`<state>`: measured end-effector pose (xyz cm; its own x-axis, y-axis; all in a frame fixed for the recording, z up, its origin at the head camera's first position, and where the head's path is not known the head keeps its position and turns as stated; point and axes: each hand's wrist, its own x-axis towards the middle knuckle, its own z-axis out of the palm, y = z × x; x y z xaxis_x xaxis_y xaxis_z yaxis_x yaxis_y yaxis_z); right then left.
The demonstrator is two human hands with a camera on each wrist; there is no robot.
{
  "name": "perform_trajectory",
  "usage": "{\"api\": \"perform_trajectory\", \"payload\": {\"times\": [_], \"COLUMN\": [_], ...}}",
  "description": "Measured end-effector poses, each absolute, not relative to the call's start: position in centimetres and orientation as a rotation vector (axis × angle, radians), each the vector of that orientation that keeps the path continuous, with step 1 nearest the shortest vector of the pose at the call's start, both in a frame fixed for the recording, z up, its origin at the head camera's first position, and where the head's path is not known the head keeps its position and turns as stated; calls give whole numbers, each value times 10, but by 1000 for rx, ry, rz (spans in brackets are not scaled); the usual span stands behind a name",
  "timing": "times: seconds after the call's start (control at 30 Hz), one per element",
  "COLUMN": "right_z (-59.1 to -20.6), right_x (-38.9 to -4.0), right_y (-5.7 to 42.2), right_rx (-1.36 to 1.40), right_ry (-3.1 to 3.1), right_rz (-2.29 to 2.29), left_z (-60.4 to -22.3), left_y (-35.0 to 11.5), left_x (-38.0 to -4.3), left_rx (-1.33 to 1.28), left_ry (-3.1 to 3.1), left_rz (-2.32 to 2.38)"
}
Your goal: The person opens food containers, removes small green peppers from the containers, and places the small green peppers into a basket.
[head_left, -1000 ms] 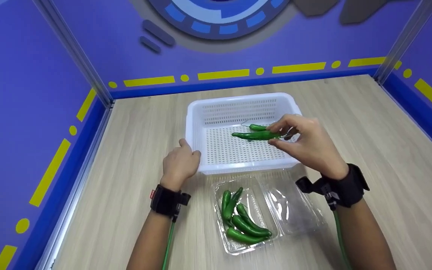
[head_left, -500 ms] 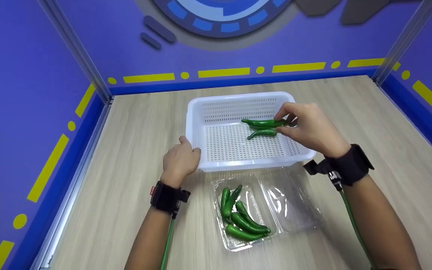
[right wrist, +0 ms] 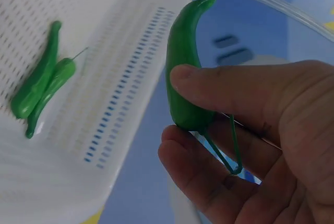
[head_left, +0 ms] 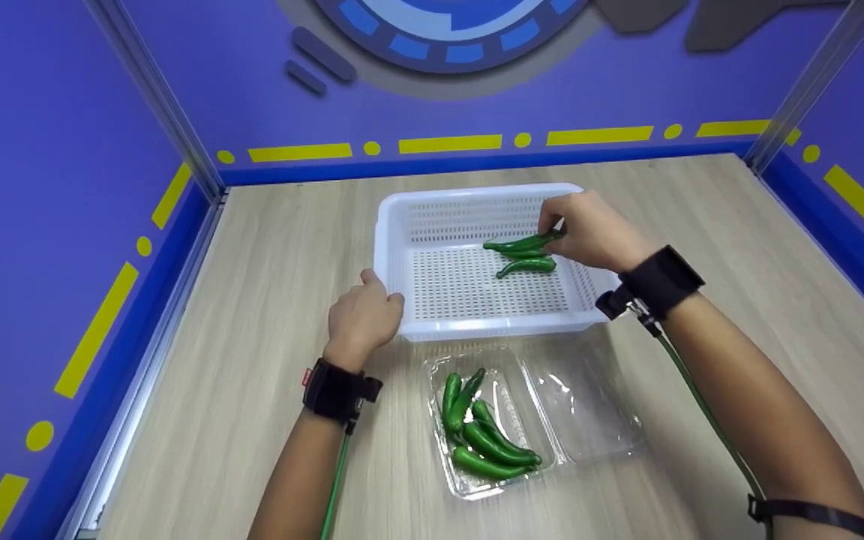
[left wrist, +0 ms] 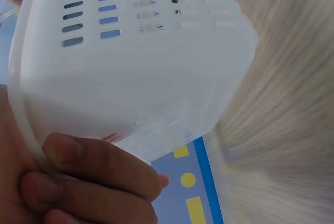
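The basket looks like smooth, translucent white plastic with a soft sheen, its floor and sides roughened by punched slots. The green peppers inside the basket have smooth, waxy-looking skin with highlights. In front of the basket, the hinged box is thin clear plastic, very glossy and ribbed. Under the basket, the tabletop shows pale, mostly matt wood grain. The wristbands nearest the basket look like matt black cloth.

Black wristbands, thin green cables
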<state>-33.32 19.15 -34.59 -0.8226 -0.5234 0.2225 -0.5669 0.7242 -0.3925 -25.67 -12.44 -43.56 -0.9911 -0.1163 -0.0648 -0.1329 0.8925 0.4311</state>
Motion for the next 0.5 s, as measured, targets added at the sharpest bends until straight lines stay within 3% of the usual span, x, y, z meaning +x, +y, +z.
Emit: {"api": "perform_trajectory", "payload": {"times": [0.5], "right_z": [-375], "right_x": [-373], "right_y": [187], "right_rx": [884], "right_ry": [-3043], "right_rz": [321], "left_z": [-435], "left_y": [-120], "left_x": [-256], "left_rx": [-206], "left_ry": [3014], "left_rz": [686]}}
